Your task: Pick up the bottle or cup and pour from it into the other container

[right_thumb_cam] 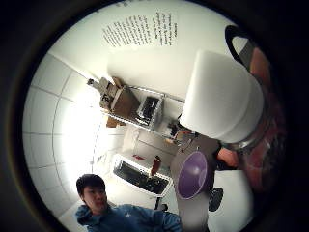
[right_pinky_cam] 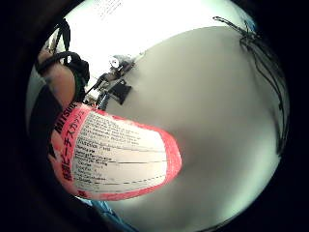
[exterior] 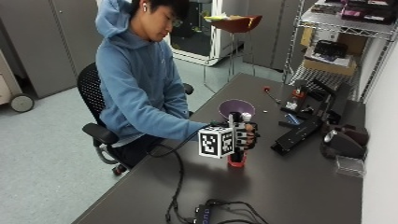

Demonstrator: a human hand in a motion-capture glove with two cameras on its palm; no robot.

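The right hand has its fingers curled around a bottle with a pink label. The bottle stands straight up with its white cap still on, so nothing can spill. Its bottom looks to be on or just above the dark worktop; I cannot tell which. Just behind it waits the purple bowl, close by so pouring will be easy.
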